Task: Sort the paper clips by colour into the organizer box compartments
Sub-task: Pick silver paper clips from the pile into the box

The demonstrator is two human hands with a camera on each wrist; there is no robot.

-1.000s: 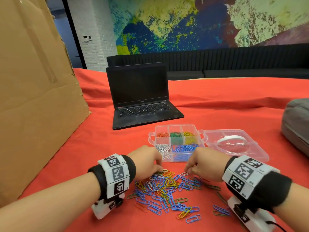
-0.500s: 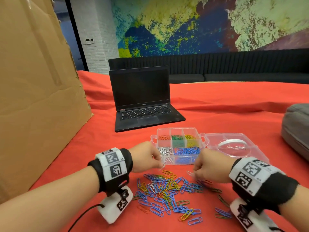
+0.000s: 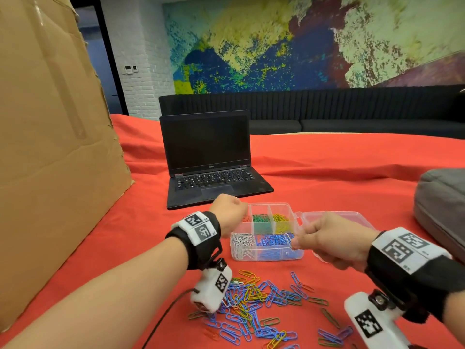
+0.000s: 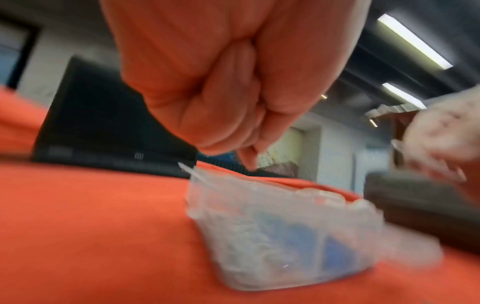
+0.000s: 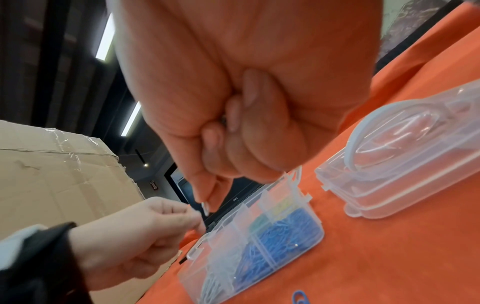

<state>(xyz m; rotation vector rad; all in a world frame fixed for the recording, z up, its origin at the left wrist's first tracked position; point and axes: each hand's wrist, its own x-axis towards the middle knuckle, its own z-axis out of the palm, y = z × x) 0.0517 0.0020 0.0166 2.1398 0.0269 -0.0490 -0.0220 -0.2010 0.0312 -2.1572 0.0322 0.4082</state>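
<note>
— Nearest us, the loose paper clips lie scattered on the red cloth. Above them our right hand hovers at the organizer box, fingers curled, thumb and forefinger pinching a white clip over the blue compartment.

— And our left hand hangs over the box's far left corner, fingers bunched together; we can't tell whether it holds a clip.

— Beyond, the open lid, then the laptop.

Red tablecloth, black laptop, clear organizer box, multicoloured paper clips
</note>
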